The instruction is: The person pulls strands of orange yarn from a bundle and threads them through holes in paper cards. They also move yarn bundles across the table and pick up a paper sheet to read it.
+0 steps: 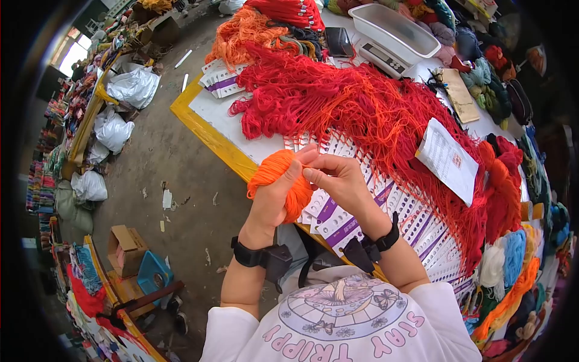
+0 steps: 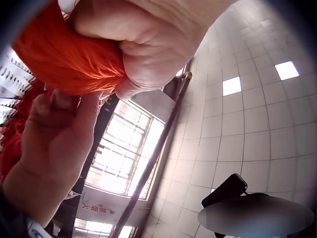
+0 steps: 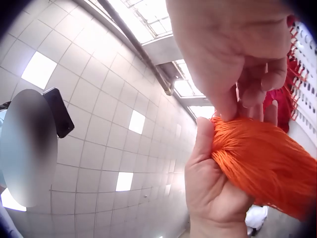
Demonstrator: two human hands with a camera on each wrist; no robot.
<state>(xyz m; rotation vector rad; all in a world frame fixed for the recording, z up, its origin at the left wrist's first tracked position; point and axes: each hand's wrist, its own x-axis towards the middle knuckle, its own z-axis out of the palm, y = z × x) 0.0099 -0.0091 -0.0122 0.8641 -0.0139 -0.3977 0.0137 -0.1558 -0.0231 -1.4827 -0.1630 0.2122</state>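
An orange yarn bundle (image 1: 280, 181) is held in the left hand (image 1: 271, 196) above the table's near edge; in the right wrist view the orange yarn (image 3: 262, 161) rests against the left palm (image 3: 213, 191), gathered tight at one end. The right hand (image 1: 344, 181) pinches with thumb and forefinger at that gathered end, close to the left fingertips. From the left wrist view, the orange yarn (image 2: 74, 59) fills the left hand (image 2: 143, 44), and the right hand (image 2: 62, 134) reaches to its tied end. What the right fingertips pinch is too small to tell.
Red and orange yarn (image 1: 338, 96) lies across the table over punched cards (image 1: 416, 223). Behind are a scale (image 1: 383, 57) with a clear tray (image 1: 395, 29) and a phone (image 1: 339, 42). A paper packet (image 1: 448, 160) lies on the yarn. A cardboard box (image 1: 125, 248) stands on the left.
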